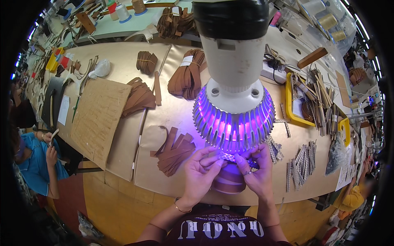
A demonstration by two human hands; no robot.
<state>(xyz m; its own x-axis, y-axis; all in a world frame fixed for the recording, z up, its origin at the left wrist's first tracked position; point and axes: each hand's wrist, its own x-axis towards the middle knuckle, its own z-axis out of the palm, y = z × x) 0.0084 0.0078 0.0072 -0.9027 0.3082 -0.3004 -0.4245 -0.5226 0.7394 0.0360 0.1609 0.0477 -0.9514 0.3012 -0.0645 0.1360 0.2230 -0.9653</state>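
Violet light washes over the narrow braided strip (227, 157), held between the two hands just below the lamp at the near edge of the bench (150, 168). Left hand (201, 164): its grip is closed, thumb and fingers pinching the strip's left part. Right hand (255, 170): its grip is closed too, thumb pressed against the strip farther right. Between them the braid looks pale and shiny, its strands crossing in a plaited pattern; toward the right end it turns dark, and its true colour cannot be told under this glow.

Just beyond stands the silver, finned metal lamp head (234, 123) with a white neck. Below the hands sits a round coil of flat brown strip (229, 182). To the left lies a fan of brown flat strips (176, 153); farther off, a thick banded bundle of brown strips (186, 80) wears a white paper band (186, 61). On the right are silvery woven strips (301, 166) and a yellow plastic tray (293, 112).

Large white block lettering runs across the person's dark maroon shirt (221, 229), with smaller lines above. Any writing on the white paper sheet (63, 110) at far left is too small to read.
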